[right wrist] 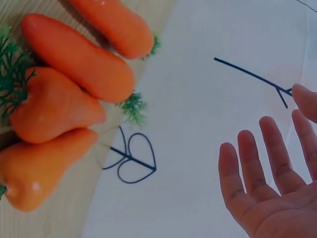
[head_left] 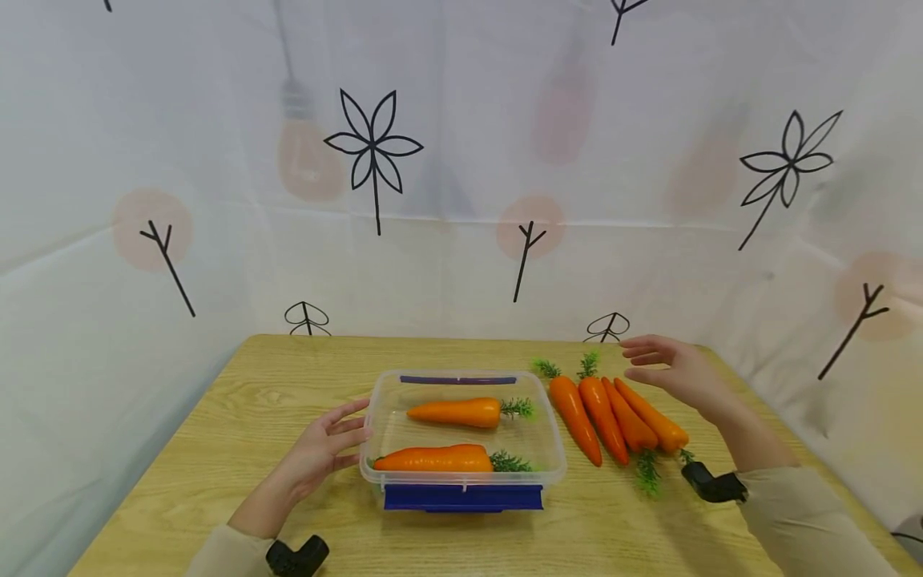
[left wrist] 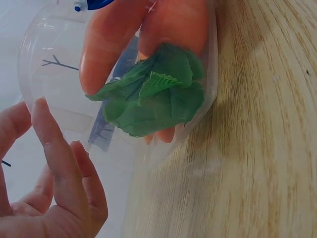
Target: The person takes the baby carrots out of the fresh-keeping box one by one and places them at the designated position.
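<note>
A clear plastic box (head_left: pixel 461 478) with blue latches stands on the table, its top open. Inside lie toy carrots: one carrot (head_left: pixel 454 412) at the back and an orange carrot (head_left: pixel 433 458) along the front. Through the box wall, the left wrist view shows green leaves (left wrist: pixel 153 94) against the carrots. My left hand (head_left: pixel 324 449) is at the box's left side, fingertips right at the wall, fingers relaxed. My right hand (head_left: pixel 674 373) is raised with fingers extended and nothing in it, beyond a row of several loose carrots (head_left: pixel 606 421).
The wooden table (head_left: pixel 288 385) ends at a white cloth backdrop (head_left: pixel 461 280) printed with black plant drawings. The loose carrots lie right of the box, their green tops (head_left: pixel 647 473) pointing both toward and away from me.
</note>
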A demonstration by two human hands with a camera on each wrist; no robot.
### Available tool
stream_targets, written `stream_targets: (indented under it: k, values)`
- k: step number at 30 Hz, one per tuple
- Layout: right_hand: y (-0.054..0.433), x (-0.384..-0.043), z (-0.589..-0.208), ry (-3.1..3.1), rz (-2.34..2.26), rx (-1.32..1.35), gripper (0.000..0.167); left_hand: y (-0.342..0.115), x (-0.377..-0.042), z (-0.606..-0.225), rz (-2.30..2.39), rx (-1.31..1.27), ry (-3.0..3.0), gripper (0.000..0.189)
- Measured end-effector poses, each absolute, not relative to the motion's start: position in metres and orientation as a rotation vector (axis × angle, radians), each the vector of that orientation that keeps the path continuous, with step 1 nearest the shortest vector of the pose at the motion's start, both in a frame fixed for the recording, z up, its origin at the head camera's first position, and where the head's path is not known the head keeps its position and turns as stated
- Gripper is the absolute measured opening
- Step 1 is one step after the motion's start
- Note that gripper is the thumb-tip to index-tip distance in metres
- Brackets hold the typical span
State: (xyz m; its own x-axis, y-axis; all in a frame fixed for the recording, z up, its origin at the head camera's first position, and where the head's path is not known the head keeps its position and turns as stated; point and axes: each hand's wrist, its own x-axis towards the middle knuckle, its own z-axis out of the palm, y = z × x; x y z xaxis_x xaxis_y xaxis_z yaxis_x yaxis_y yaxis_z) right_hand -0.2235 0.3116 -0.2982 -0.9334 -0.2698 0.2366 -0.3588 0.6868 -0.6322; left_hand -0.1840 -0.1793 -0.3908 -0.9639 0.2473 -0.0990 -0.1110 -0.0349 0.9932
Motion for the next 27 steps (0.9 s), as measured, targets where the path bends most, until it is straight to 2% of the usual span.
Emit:
stream_targets:
  k: [27]
  values:
    - [0.257,-0.241,-0.293,-2.754,1.295,0.618,0.043,-0.181,-0.19,-0.394,2.069,0.138,2.015,0.065]
